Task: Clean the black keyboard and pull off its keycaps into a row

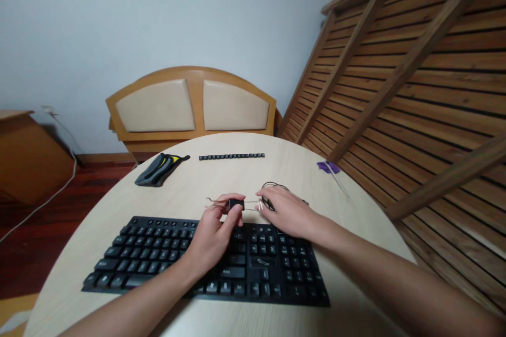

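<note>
My left hand (221, 224) pinches the small black body of what looks like a wire keycap puller (236, 204) between thumb and fingers. Thin wires stick out of that body on both sides. At the wires' right end, my right hand (282, 209) has its thumb and fingertips closed around the tips, where something small and shiny shows. Both hands are over the upper edge of a black keyboard (158, 247), which lies flat on the table; my left hand and forearm hide part of its middle. Behind my right hand, a coiled black cable (276, 184) is partly visible.
Small black keycaps (232, 156) form a straight row toward the back of the round table (118, 200). A grey, black and yellow pouch (161, 169) lies back left. At the right edge sit a purple cloth (328, 167) and a thin rod (339, 181). Wooden slats lean on the right.
</note>
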`<state>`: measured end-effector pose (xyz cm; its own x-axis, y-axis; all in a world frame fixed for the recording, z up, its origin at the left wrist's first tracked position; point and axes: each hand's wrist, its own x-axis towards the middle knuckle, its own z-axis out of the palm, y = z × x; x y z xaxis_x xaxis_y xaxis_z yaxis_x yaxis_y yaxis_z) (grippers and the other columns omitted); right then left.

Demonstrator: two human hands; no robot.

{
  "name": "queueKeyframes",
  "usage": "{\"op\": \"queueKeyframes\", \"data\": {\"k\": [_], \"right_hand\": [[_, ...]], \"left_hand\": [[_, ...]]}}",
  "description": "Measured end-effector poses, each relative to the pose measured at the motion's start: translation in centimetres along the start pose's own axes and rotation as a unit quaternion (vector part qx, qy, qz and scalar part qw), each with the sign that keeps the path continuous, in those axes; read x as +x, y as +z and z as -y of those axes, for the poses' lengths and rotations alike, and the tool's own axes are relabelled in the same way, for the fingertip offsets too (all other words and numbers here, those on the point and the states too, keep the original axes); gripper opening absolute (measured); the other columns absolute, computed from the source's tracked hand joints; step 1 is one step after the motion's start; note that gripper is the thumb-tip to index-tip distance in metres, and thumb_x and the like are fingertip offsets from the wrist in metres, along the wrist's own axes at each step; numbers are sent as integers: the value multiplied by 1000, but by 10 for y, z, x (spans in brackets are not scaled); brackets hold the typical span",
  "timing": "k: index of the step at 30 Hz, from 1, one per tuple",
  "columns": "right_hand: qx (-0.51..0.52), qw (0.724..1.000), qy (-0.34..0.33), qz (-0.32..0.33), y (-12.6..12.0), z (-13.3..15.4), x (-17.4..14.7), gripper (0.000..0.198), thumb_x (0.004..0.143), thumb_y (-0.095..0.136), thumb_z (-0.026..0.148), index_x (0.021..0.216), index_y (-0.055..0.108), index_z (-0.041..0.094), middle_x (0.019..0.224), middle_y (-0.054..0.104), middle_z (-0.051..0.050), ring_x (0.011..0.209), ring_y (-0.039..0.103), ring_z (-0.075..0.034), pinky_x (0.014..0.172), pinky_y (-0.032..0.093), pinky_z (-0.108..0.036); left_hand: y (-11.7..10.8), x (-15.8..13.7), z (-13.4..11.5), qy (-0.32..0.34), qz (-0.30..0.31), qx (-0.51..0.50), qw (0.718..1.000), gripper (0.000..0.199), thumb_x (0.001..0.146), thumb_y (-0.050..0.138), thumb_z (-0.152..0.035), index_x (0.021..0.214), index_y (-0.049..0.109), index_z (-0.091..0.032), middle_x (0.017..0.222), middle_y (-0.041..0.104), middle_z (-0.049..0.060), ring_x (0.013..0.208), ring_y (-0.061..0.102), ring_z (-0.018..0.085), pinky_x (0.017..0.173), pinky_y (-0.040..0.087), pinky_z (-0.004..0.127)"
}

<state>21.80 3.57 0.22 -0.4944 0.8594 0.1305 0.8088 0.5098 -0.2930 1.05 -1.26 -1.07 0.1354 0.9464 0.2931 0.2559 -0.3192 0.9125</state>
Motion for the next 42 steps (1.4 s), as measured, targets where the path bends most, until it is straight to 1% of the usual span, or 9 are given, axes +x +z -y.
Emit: {"op": "queueKeyframes", "data": {"k": [3,6,9,16,21,28,32,38,42], "right_hand": [[45,998,-39,17,10,20,-35,54,96,45,55,139,54,24,145,53,-8,137,42,-28,114,32,-46],[56,997,0,53,21,23,-54,60,95,41,60,146,47,28,156,39,-7,145,30,-32,117,25,-54],[51,997,15,48,27,15,-60,57,98,36,59,145,49,30,157,37,-6,147,27,-31,118,22,-56],[17,999,3,28,16,-22,-60,55,98,38,57,142,53,27,156,39,-9,144,33,-29,118,22,-54],[-12,999,-9,37,0,-64,-58,54,98,38,56,137,58,24,150,48,-9,140,39,-28,118,23,-53],[-38,999,-30,6,-19,-121,-54,47,97,43,50,131,62,25,140,58,-9,132,49,-27,117,26,-52],[-54,997,-47,-7,-25,-128,-50,45,96,46,49,129,64,25,137,60,-9,128,52,-28,114,30,-50],[-63,993,-94,16,-29,-129,-45,45,96,45,48,128,65,23,134,61,-10,125,53,-28,109,36,-47],[-19,994,-87,-61,-42,-125,-33,47,101,30,43,117,70,22,125,66,-10,119,56,-26,105,39,-44]], "left_hand": [[-6,0,-3,12,-17,-12,1000,29,97,48,-37,112,60,-15,71,60,0,66,57,15,64,41,27],[-10,2,-5,16,-27,-6,999,29,97,49,-37,111,61,-15,74,62,0,65,57,15,64,41,27],[-13,5,-5,19,-38,3,999,29,96,49,-37,109,62,-15,72,61,0,65,57,15,65,42,28],[-21,11,-4,18,-46,11,999,29,96,50,-39,104,63,-14,68,58,-1,65,56,15,65,43,28],[-29,17,-5,15,-45,3,999,33,95,50,-41,107,62,-14,67,58,-1,63,54,15,63,43,27],[-52,31,-4,44,-67,42,996,33,93,48,-44,96,63,-15,62,55,-1,61,52,16,62,43,28],[-70,37,4,52,-37,104,992,36,95,43,-46,93,62,-16,62,54,-1,62,53,17,61,43,28],[-92,42,15,58,47,186,980,39,97,38,-49,95,61,-18,66,56,0,63,54,18,64,44,29],[-96,43,14,53,69,202,976,39,98,37,-49,94,61,-18,66,56,0,62,54,18,62,43,29]]}}
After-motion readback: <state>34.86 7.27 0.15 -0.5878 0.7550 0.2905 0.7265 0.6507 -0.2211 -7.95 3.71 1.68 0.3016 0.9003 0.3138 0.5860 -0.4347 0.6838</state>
